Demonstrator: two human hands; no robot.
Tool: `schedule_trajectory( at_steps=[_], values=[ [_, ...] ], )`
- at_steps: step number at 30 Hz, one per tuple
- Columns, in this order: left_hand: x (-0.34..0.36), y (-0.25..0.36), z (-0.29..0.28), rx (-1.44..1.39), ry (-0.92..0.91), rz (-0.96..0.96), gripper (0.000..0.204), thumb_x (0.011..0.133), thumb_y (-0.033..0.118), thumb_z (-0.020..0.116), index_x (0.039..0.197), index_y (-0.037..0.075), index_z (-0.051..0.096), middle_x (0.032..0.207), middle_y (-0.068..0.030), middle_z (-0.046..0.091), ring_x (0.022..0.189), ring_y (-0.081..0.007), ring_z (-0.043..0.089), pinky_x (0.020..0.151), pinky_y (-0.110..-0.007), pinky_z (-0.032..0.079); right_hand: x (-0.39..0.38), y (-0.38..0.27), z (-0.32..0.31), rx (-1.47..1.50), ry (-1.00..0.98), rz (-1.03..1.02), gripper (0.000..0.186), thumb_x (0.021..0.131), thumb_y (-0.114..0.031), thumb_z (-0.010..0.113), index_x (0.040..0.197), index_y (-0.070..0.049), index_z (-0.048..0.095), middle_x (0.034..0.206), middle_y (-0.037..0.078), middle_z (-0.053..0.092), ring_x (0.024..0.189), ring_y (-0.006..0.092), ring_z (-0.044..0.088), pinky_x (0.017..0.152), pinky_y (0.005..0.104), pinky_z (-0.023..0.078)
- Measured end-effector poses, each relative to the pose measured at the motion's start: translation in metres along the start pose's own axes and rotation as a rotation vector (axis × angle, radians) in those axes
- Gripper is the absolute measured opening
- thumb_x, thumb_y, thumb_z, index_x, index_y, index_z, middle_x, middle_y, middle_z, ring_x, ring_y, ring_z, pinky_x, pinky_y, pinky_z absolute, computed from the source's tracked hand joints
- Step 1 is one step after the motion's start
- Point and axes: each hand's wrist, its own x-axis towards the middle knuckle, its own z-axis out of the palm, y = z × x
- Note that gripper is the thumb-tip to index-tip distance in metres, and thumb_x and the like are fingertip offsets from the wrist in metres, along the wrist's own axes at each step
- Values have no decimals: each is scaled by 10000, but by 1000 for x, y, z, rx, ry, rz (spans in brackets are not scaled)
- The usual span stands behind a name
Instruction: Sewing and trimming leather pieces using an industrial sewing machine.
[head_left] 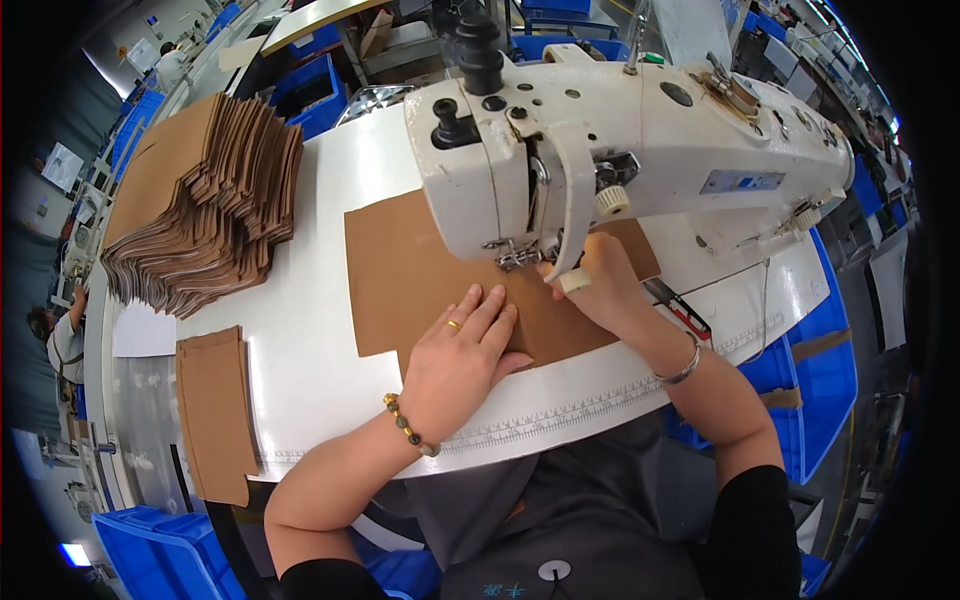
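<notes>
Red/blk hand tool (685, 312) lying R of ctr. White paper sheet (145, 333), L. Blue bin (165, 552) low L; 2nd blue bin (830, 405), R side. Co-worker (68, 342) far L, bkgd.

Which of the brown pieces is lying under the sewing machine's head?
The wide, flat brown piece, partly beneath the white sewing machine. The tall stack and the narrow piece both lie farther left, away from the machine.

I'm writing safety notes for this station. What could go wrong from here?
The right hand is close to the metal presser parts of the sewing machine, so a finger might get caught if it runs. The stack of brown pieces has uneven edges and could slide. The red-and-black tool lies near the right wrist, which might knock it.
</notes>
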Motion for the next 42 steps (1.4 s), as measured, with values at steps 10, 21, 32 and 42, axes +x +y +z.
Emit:
schedule_trajectory(
  at_steps=[10,21,32,42],
  values=[
    [-1,0,0,-12,-7,5,549,841,344,793,1250,3,660,1372,-153,633,1288,-348,598,1017,-417,525,-23,23,-2,-614,-82,-329,409,954,-333,668,1189,1,674,1391,232,543,1373,416,451,1140,571,340],
    [0,2,-1,1,-19,-3,541,837,343,801,1239,8,665,1369,-152,636,1288,-345,600,1002,-407,533,-12,31,-5,-723,-61,-517,489,884,-482,698,1099,-44,708,1271,157,632,1319,389,503,1133,612,323],
    [1,4,-1,28,-31,-3,524,841,357,794,1231,26,679,1366,-137,642,1300,-338,595,1005,-401,531,-9,37,-6,-757,-48,-520,523,868,-524,698,1113,-62,706,1332,169,633,1330,405,514,1067,651,382],
    [3,2,-1,38,-38,-7,521,862,382,756,1237,28,676,1368,-140,639,1296,-331,595,1026,-405,520,-4,39,-7,-729,-53,-510,587,887,-571,663,1183,-66,694,1361,192,615,1351,444,492,1074,680,371]
  ],
)
